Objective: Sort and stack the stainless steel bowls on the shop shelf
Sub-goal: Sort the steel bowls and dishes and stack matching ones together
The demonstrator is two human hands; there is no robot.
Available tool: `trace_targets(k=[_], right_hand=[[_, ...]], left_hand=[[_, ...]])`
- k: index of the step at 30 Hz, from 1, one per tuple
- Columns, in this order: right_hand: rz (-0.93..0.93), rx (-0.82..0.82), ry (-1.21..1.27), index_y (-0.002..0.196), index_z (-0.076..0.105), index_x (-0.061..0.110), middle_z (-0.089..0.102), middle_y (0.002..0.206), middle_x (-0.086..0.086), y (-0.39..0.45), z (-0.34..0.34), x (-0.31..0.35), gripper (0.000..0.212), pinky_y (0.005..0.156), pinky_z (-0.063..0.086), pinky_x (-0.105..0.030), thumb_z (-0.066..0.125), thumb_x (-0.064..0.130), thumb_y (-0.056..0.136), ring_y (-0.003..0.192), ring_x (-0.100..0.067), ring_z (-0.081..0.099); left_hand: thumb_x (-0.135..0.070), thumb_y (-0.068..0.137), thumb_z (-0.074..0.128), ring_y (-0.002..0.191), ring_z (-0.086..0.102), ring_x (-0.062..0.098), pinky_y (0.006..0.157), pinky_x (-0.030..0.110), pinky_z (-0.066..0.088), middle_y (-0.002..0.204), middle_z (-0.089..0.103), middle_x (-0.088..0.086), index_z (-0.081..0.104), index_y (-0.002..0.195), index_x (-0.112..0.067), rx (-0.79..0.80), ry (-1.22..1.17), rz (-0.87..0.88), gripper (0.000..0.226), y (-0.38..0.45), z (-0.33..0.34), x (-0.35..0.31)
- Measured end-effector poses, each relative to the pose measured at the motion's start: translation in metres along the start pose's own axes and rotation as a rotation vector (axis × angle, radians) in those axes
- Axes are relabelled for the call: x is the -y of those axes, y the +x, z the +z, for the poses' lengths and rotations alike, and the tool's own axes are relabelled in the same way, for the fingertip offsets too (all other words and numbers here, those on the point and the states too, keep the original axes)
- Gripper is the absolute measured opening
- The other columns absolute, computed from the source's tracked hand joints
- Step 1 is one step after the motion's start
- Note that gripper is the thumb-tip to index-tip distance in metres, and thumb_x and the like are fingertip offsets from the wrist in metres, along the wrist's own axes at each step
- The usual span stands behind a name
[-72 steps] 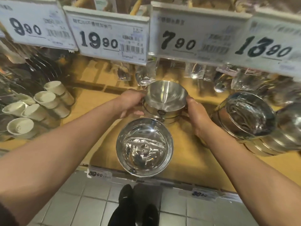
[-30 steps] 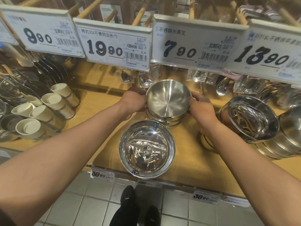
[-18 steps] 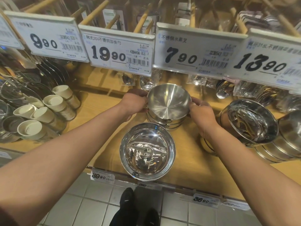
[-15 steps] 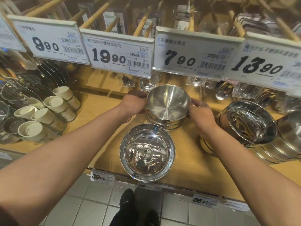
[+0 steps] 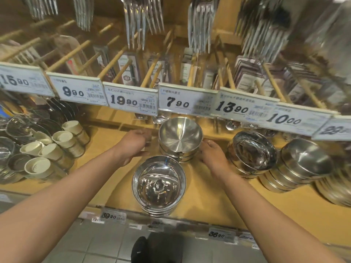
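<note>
This is looking like a shop's kitchenware aisle. A row of white price tags [image 5: 131, 100] is hanging along the rail, showing 9.90, 19.90, 7.90 and 13.90 with barcodes. Packaged forks [image 5: 199, 21] are dangling from wooden pegs [image 5: 112, 62] above. Stacks of steel bowls [image 5: 180, 138] and cream cups [image 5: 60, 137] are sitting on the wooden shelf [image 5: 205, 198], with more tags running along its front edge
</note>
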State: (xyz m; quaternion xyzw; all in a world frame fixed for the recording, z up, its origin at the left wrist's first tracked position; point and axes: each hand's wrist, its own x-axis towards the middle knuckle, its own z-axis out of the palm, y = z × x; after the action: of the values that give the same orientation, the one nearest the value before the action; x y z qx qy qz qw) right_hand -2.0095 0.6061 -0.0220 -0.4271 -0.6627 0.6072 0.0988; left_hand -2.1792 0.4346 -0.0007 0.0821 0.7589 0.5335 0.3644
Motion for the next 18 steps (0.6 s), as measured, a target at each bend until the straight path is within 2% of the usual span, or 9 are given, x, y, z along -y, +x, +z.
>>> trace_targets(k=[3,5,8,10,12,14,16,18], right_hand=[[-0.017,0.009,0.009,0.101,0.070,0.029,0.068,0.109,0.007,-0.028,-0.006,0.006,0.028,0.101,0.050,-0.047,0.043,0.038,0.102,0.106,-0.016,0.062],[-0.016,0.019,0.040,0.090,0.065,0.034,0.065,0.104,0.010,-0.049,-0.013,0.008,0.027,0.097,0.053,-0.043,0.042,0.035,0.104,0.101,-0.010,0.061],[0.032,0.023,0.070,0.088,0.056,0.031,0.059,0.100,0.007,-0.079,-0.029,0.010,0.024,0.098,0.054,-0.045,0.042,0.031,0.107,0.096,-0.013,0.059],[0.098,0.023,0.102,0.088,0.054,0.028,0.058,0.101,0.000,-0.097,-0.038,0.010,0.022,0.097,0.053,-0.043,0.042,0.030,0.107,0.099,-0.018,0.058],[0.157,0.029,0.132,0.091,0.053,0.023,0.057,0.103,-0.004,-0.113,-0.047,0.008,0.020,0.093,0.055,-0.040,0.043,0.030,0.107,0.103,-0.021,0.057],[0.196,0.036,0.156,0.098,0.055,0.016,0.057,0.104,-0.006,-0.124,-0.052,0.004,0.020,0.082,0.055,-0.034,0.044,0.030,0.107,0.101,-0.021,0.057],[0.217,0.029,0.185,0.103,0.055,0.012,0.056,0.104,-0.007,-0.134,-0.053,0.000,0.018,0.070,0.051,-0.028,0.046,0.027,0.105,0.098,-0.021,0.057],[0.231,0.025,0.192,0.104,0.057,0.012,0.056,0.103,-0.007,-0.137,-0.050,-0.006,0.017,0.067,0.048,-0.026,0.047,0.026,0.104,0.097,-0.020,0.057]], left_hand=[[-0.022,0.104,0.052,0.101,0.063,0.015,0.070,0.026,0.052,0.116,0.066,0.001,0.061,0.128,-0.016,-0.013,0.040,0.002,0.026,-0.025,-0.008,0.014],[-0.022,0.104,0.052,0.100,0.063,0.014,0.071,0.026,0.050,0.116,0.065,0.001,0.061,0.128,-0.016,-0.027,0.042,0.001,0.027,-0.041,-0.013,0.025],[-0.023,0.104,0.053,0.113,0.059,0.022,0.091,0.036,0.052,0.126,0.063,0.005,0.061,0.131,-0.013,-0.088,0.081,0.009,0.030,-0.058,-0.022,0.038],[-0.023,0.103,0.053,0.118,0.057,0.024,0.097,0.040,0.049,0.129,0.062,0.006,0.061,0.132,-0.014,-0.123,0.099,0.014,0.031,-0.066,-0.027,0.044],[-0.021,0.103,0.053,0.117,0.057,0.024,0.095,0.039,0.049,0.128,0.062,0.005,0.062,0.131,-0.015,-0.138,0.096,0.010,0.031,-0.073,-0.031,0.049],[-0.019,0.101,0.054,0.116,0.057,0.024,0.094,0.039,0.050,0.126,0.063,0.005,0.062,0.129,-0.014,-0.152,0.085,-0.016,0.030,-0.078,-0.032,0.054],[-0.021,0.101,0.055,0.115,0.058,0.024,0.095,0.042,0.051,0.125,0.064,0.006,0.063,0.127,-0.014,-0.142,0.089,-0.044,0.028,-0.084,-0.031,0.059],[-0.023,0.100,0.058,0.111,0.062,0.023,0.092,0.041,0.051,0.118,0.069,0.005,0.067,0.118,-0.015,-0.115,0.086,-0.073,0.022,-0.089,-0.026,0.065]])
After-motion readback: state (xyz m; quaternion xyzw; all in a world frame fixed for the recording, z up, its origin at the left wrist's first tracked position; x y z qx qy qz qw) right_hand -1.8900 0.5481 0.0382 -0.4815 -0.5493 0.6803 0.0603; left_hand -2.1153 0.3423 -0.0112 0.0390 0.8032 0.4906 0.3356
